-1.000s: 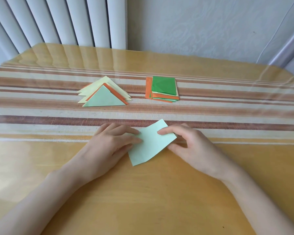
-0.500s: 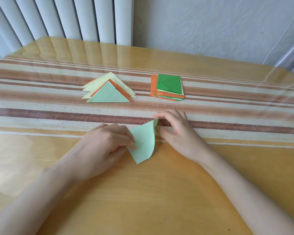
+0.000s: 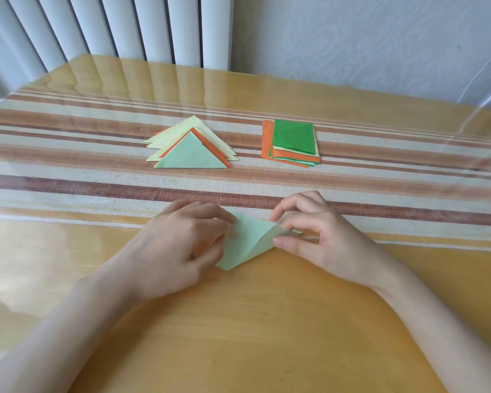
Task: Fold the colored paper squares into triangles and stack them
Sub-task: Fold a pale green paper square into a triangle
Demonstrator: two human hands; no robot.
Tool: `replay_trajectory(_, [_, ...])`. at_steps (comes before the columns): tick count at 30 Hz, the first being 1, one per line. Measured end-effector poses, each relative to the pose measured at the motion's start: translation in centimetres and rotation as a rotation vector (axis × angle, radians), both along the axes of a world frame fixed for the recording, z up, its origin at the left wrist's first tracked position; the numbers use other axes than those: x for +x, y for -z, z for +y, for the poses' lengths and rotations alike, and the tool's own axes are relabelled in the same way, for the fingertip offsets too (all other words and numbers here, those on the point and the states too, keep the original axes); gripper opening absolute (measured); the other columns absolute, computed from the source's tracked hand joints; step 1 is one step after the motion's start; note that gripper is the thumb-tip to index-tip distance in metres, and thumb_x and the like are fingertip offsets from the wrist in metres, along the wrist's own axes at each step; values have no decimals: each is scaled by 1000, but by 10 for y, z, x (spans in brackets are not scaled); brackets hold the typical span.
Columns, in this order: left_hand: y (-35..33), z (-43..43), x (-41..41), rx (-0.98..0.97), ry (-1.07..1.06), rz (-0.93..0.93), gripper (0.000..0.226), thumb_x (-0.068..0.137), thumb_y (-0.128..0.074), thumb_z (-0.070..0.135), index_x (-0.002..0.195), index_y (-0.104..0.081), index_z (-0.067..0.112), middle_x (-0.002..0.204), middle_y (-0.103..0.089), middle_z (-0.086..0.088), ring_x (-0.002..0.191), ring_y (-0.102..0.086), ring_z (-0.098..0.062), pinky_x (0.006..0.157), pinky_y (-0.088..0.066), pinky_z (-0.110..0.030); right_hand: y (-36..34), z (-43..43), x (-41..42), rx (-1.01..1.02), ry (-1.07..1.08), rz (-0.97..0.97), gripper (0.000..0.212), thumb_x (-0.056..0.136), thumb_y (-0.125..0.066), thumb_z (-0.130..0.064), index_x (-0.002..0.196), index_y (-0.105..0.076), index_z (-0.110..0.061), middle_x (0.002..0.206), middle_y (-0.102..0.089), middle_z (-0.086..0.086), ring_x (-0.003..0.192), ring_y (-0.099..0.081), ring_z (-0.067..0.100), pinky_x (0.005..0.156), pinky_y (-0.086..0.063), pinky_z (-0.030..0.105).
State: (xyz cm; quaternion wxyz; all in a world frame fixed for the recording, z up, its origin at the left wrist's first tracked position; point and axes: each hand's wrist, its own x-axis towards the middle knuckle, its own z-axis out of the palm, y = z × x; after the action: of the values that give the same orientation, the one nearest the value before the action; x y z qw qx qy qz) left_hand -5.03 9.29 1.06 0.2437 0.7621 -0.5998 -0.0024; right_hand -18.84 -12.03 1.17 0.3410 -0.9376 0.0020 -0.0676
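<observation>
Seen from the head camera, the light green paper (image 3: 250, 239) lies near the front of the worktop (image 3: 267, 321), right at the near edge of the striped cloth (image 3: 97, 188), and sits between the two hands. It is doubled over on itself into a rough triangle. The upper layer is not pressed flat, and a soft shaded ridge runs down its middle toward the near corner.

The left hand (image 3: 182, 245) covers the paper's left side. Its fingers are bent, with the tips resting on top of the sheet near the left edge, and its thumb lies along the lower left border. Whether the thumb reaches under the sheet cannot be told.

The right hand (image 3: 318, 234) is at the paper's right corner, pinching it. The forefinger comes down on the corner from above and the thumb presses it from the near side, while the other fingers curl loosely behind. The near corner of the sheet pokes out toward the person, free of both hands.

Farther back on the cloth, well apart from the hands, are two piles. On the left is the pile of triangles (image 3: 190, 154), in pale yellow and orange with a light green one on top, their points facing away. To its right, with a gap between them, is the pile of squares (image 3: 294, 140). It has a dark green sheet on top, with orange and pale edges showing beneath.

Behind the worktop stand white upright slats (image 3: 125, 24) and a pale wall (image 3: 352, 38).
</observation>
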Motion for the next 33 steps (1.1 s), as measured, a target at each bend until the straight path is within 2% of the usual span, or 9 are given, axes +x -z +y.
replay_trajectory(4, [-3,-1,-5,-16,-2,117,52,89,-33,70,76,-63,30,102,-59,20,92,-50,5,81,-37,-17,2,12,-1,28,109,-6,41,90,-50,-56,73,-64,-21,100,-50,-18,112,-37,5,93,-33,17])
replay_trajectory(7, [5,-4,-3,-30,-14,86,40,87,-40,65,74,-60,33,103,-57,18,91,-50,0,81,-39,-24,6,22,8,4,256,-22,32,87,-50,-52,73,-59,-25,93,-50,-9,103,-40,11,89,-29,15])
replay_trajectory(10, [8,-6,-1,-44,-22,120,31,84,-47,61,71,-58,35,106,-57,17,92,-51,-2,79,-44,-29,12,27,17,-74,330,-32,31,88,-56,-47,72,-56,-21,89,-48,-5,100,-39,16,91,-31,23])
replay_trajectory(13, [7,-6,-1,-29,-24,119,25,83,-47,60,70,-51,39,107,-57,17,93,-48,0,76,-40,-23,15,31,22,-146,365,-52,30,87,-62,-42,71,-50,-21,90,-47,-4,99,-38,18,90,-32,29])
replay_trajectory(21, [6,-4,-2,15,-27,149,25,81,-43,62,70,-46,40,108,-55,20,90,-48,2,71,-35,-13,16,34,21,-192,390,-64,32,85,-65,-42,72,-46,-21,91,-45,-4,98,-37,18,87,-31,26])
replay_trajectory(24, [8,-4,-1,16,-23,133,24,81,-43,62,72,-47,40,107,-55,19,90,-47,3,74,-37,-11,17,34,22,-214,401,-66,32,85,-65,-44,73,-46,-21,91,-44,-5,97,-36,17,87,-32,28])
replay_trajectory(27, [10,-5,-2,7,-29,102,23,82,-44,61,79,-49,39,105,-55,16,91,-50,-5,73,-45,-27,17,37,22,-237,402,-75,32,85,-66,-43,73,-46,-21,91,-43,-6,95,-36,16,86,-33,29])
replay_trajectory(29, [12,-4,-2,8,-34,59,23,84,-44,60,89,-50,38,102,-53,15,90,-49,-7,73,-45,-30,14,35,17,-196,388,-62,30,86,-66,-40,73,-49,-19,92,-45,-5,96,-38,16,87,-33,27])
replay_trajectory(33, [13,-5,-7,-2,-64,-28,34,89,-39,61,101,-52,32,97,-47,19,86,-40,-3,72,-37,-24,4,19,-9,15,415,-7,14,84,-68,-29,74,-59,-28,98,-52,-9,104,-38,7,92,-27,8])
